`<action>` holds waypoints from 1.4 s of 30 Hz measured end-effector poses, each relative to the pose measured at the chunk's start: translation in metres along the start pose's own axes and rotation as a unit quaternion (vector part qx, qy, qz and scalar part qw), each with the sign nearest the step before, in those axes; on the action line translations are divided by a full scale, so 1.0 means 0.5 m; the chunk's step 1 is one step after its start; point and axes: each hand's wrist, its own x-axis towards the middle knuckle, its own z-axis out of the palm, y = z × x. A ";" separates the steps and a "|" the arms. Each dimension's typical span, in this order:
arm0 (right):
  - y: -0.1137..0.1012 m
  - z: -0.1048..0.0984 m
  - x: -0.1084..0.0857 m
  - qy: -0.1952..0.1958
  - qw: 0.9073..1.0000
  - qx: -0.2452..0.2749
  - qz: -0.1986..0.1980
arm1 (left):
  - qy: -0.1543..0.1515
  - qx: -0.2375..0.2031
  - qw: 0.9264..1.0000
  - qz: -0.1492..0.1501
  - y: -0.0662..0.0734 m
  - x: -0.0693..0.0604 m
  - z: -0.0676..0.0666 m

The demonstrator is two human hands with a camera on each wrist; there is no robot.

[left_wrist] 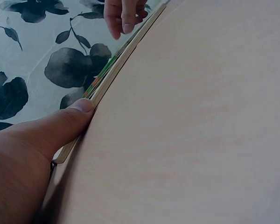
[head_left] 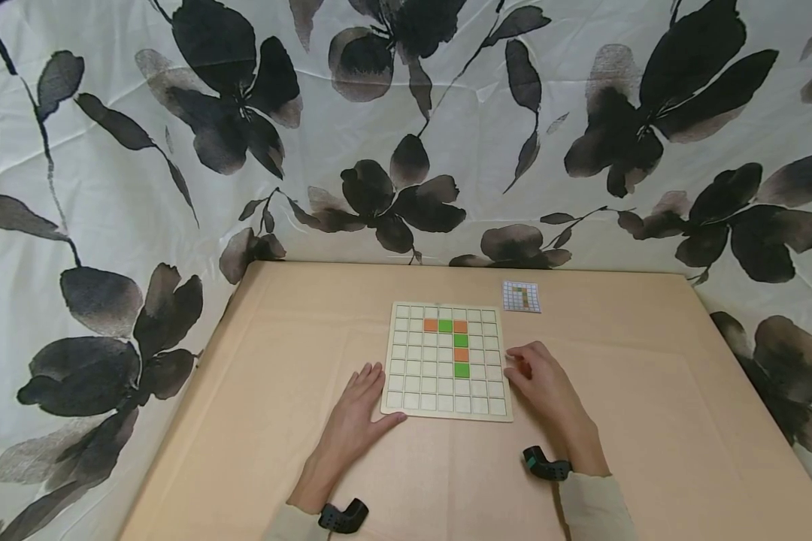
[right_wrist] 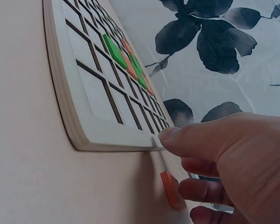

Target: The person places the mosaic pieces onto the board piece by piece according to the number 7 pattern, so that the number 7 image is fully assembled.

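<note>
The square wooden grid board (head_left: pixel 396 307) lies on the table, with several green and orange square tiles in its cells. My left hand (head_left: pixel 355 413) rests at its lower left corner, fingers spread along the left side; the thumb (left_wrist: pixel 67 123) touches the near edge. Beside the right edge is my right hand (head_left: pixel 548 387), fingers loosely bent. Its thumb tip (right_wrist: pixel 170 136) is close to the board's rim, apart from the other fingers. A loose orange tile (right_wrist: pixel 172 190) sits by those fingertips in the right wrist view; the hand hides it in the head view.
A small printed pattern card (head_left: pixel 522 297) lies past the board's far right corner. The light wooden table (head_left: pixel 298 338) extends around the board. White cloth with dark flowers (head_left: pixel 501 150) hangs behind the table and at its sides.
</note>
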 end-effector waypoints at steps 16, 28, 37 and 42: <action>0.021 -0.005 -0.001 0.005 1.000 -0.004 0.009 | 0.012 0.000 1.000 0.008 -0.001 -0.004 0.003; 0.040 -0.014 -0.001 0.009 1.000 -0.005 0.006 | 0.009 -0.006 1.000 0.010 -0.002 -0.005 0.000; 0.048 -0.019 -0.003 0.004 1.000 -0.005 0.005 | 0.005 -0.005 1.000 0.009 -0.001 -0.004 0.000; 0.049 -0.019 -0.004 0.001 1.000 -0.004 0.009 | 0.008 -0.002 1.000 0.010 -0.001 -0.004 0.001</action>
